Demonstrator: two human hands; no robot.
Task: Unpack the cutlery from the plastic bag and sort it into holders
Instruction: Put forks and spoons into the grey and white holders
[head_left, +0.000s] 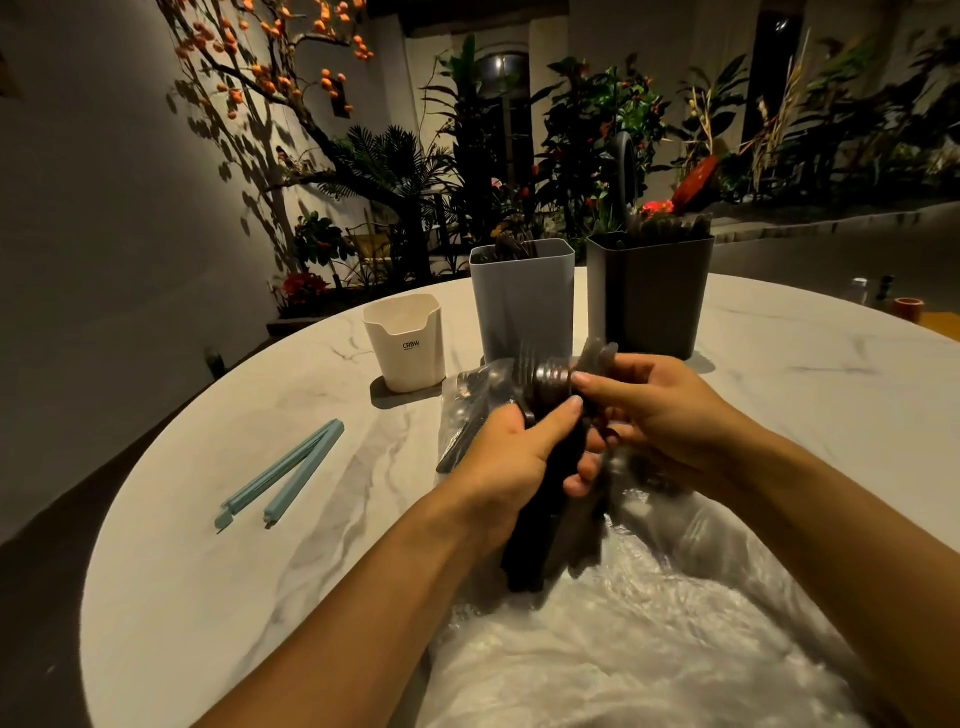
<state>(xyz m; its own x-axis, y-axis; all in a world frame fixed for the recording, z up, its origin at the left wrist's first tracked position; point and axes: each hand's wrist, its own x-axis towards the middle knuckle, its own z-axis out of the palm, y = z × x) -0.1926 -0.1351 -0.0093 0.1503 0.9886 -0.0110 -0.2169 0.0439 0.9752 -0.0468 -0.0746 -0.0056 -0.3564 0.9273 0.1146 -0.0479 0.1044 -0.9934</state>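
Plastic bag (649, 639) underlies both hands (511, 457) (670, 415) gripping cutlery (550, 384).

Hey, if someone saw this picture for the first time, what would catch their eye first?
Probably the two hands at the middle: the left hand grips a dark bundle of cutlery while the right hand pinches its upper end. Behind them three holders stand in a row, cream, light grey and dark grey. A blue bag clip lies open on the marble table at left.

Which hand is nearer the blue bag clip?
Left. The left hand grips the cutlery bundle right of the blue bag clip; the right hand is farther right.
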